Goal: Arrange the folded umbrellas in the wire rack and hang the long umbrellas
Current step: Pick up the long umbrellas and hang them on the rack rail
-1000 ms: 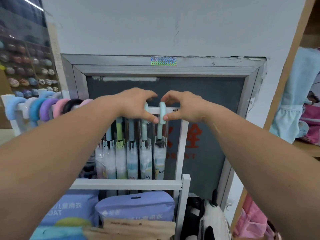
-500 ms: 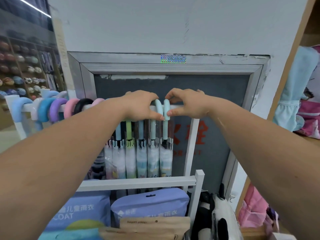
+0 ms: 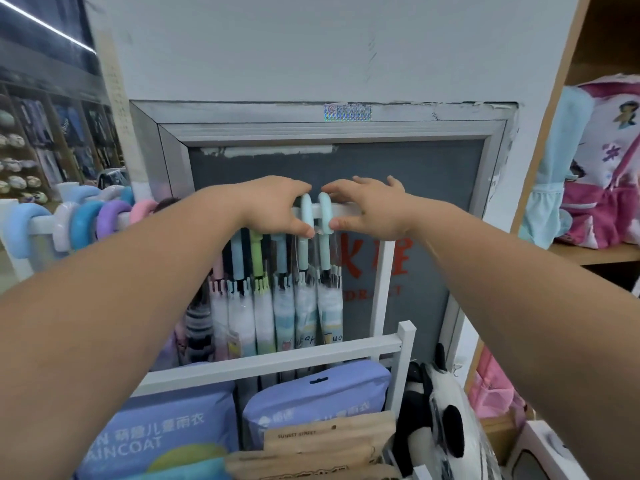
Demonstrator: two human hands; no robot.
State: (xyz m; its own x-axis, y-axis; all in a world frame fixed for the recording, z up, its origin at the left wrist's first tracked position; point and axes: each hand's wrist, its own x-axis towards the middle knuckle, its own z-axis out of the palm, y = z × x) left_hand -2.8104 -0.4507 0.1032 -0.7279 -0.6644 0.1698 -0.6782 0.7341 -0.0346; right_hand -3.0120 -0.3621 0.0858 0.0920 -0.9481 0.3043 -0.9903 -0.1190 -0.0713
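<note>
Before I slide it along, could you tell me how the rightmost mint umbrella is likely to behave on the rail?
The mint umbrella hangs only by its hook over the white rail, so it will probably swing. Its smooth, rigid-looking handle should slide easily. The clear sleeve looks slippery, so grip the handle.

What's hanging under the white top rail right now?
Long umbrellas in clear sleeves hang from the white rail by curved handles. Their tips are hidden behind the lower crossbar.
</note>
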